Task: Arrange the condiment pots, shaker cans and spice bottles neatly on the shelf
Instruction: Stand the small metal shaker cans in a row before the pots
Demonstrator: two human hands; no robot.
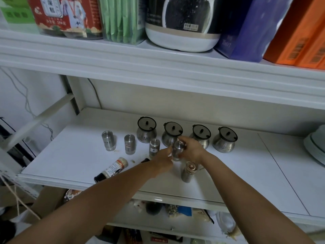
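Observation:
Several steel condiment pots with dark lids stand in a row at the back of the white shelf [70, 155], the leftmost [146, 130] and the rightmost [225, 140] among them. Three steel shaker cans stand upright in front: one [109, 140], a second [129, 144] and a third [154, 147]. Both hands hold a fourth shaker can [177, 149] upright in mid-shelf: my left hand [162, 162] at its left side, my right hand [190, 148] around its right side. A spice bottle [112, 169] lies on its side near the front edge. A steel grinder bottle [189, 171] stands below my hands.
The upper shelf carries a red tin [65, 16], green packets [121, 20], a dark jar [182, 23] and purple and orange boxes. Stacked white plates [316, 148] sit at the right end of the shelf. Packets and small items fill the lower shelf [175, 210].

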